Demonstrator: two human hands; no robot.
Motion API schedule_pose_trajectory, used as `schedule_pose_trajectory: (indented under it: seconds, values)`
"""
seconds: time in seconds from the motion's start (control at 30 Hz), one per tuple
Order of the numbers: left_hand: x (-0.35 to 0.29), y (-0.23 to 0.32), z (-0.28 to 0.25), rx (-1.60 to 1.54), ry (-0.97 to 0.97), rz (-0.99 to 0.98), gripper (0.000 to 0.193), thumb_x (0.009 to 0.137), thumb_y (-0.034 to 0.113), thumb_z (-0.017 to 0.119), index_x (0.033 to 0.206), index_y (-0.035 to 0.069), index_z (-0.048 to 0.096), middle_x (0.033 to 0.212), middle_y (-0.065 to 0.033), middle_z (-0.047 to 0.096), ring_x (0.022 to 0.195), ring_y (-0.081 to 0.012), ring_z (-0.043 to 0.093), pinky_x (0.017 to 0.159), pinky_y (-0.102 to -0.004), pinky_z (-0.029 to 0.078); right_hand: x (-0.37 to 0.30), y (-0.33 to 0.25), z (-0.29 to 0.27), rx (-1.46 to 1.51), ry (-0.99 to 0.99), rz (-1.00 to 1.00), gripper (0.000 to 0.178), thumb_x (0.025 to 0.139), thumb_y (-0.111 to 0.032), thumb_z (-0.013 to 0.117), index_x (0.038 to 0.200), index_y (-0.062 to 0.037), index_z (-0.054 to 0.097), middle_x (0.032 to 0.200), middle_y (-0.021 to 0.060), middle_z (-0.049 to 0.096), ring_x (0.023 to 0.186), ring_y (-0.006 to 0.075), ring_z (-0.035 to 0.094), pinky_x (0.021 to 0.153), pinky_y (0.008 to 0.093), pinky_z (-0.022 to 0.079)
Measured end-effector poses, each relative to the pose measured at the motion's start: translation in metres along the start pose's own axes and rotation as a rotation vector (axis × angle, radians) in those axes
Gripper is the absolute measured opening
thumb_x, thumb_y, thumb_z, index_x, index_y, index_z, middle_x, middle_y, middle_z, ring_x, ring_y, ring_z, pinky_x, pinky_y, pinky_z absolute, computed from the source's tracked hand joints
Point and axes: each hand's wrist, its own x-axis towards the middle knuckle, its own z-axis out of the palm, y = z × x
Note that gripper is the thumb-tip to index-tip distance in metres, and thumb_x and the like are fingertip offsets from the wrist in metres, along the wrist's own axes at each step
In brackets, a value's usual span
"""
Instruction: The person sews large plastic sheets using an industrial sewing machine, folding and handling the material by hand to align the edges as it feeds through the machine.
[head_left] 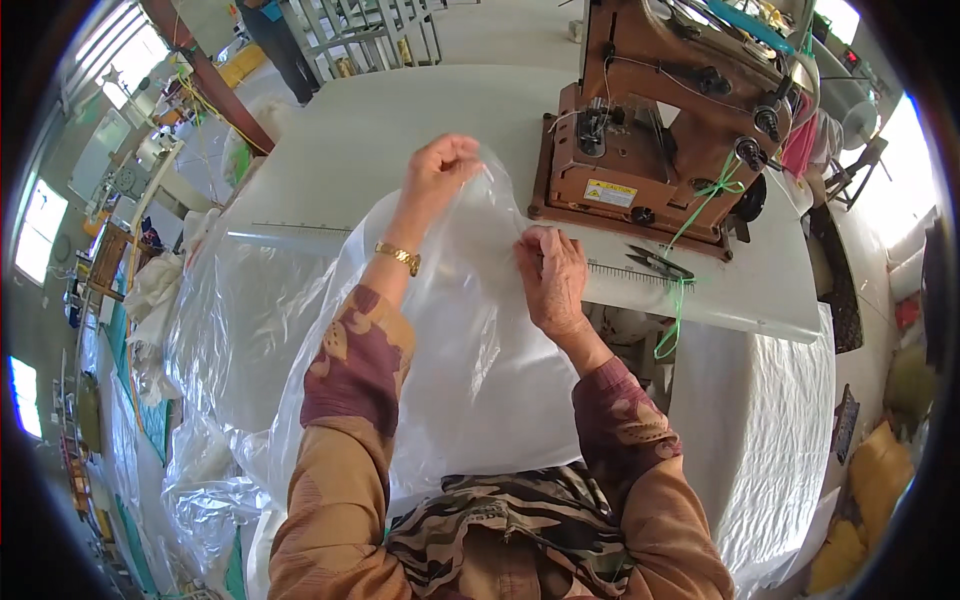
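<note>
A large sheet of clear plastic film (470,370) hangs from the table edge down over my lap. My left hand (440,170) is raised over the table with its fingers pinched on the upper edge of the film. Lower and to the right, my right hand (553,278) is closed on the film's right edge, beside a ruler strip (640,278) on the table; its fingertips are partly hidden. A brown industrial sewing machine (625,145) stands just beyond my right hand. Dark thread snips (660,263) lie in front of it, tied to green string (688,225).
The white table (370,110) runs under the machine. More clear plastic (240,340) is heaped at the left, and a stack of white film sheets (770,430) is at the right. Yellow sacks (875,490) lie on the floor. A person's legs (282,50) show at the far left.
</note>
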Motion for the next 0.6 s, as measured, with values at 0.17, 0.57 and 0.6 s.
schedule_pose_trajectory:
  seconds: [0.17, 0.57, 0.6]
  values:
    - [0.005, -0.005, 0.005, -0.203, -0.065, -0.161, 0.036, 0.084, 0.0, 0.066, 0.12, 0.002, 0.06, 0.104, -0.0025, 0.07, 0.073, -0.004, 0.056, 0.064, -0.0213, 0.046, 0.0, -0.004, 0.002, -0.005, 0.034, 0.052, 0.015, 0.085, -0.01, 0.067, 0.095, -0.0095, 0.055, 0.08, 0.0041, 0.061, 0.078, 0.0248, 0.057, 0.075, 0.0381, 0.039]
    - [-0.001, -0.038, 0.013, 0.438, 0.076, -0.177, 0.027, 0.078, 0.01, 0.07, 0.104, 0.004, 0.065, 0.104, -0.0101, 0.069, 0.086, -0.028, 0.066, 0.081, -0.0385, 0.051, 0.004, -0.005, -0.003, -0.095, -0.065, 0.056, 0.018, 0.084, -0.008, 0.064, 0.097, -0.0084, 0.052, 0.083, 0.0059, 0.06, 0.081, 0.0272, 0.056, 0.074, 0.0411, 0.037]
    - [-0.001, -0.037, 0.013, 0.439, 0.081, -0.172, 0.027, 0.078, 0.01, 0.07, 0.104, 0.004, 0.065, 0.104, -0.0101, 0.069, 0.086, -0.028, 0.066, 0.081, -0.0385, 0.051, 0.004, -0.004, -0.003, -0.107, -0.063, 0.04, 0.018, 0.083, -0.008, 0.064, 0.097, -0.0083, 0.052, 0.083, 0.0063, 0.06, 0.081, 0.0274, 0.056, 0.075, 0.0413, 0.038]
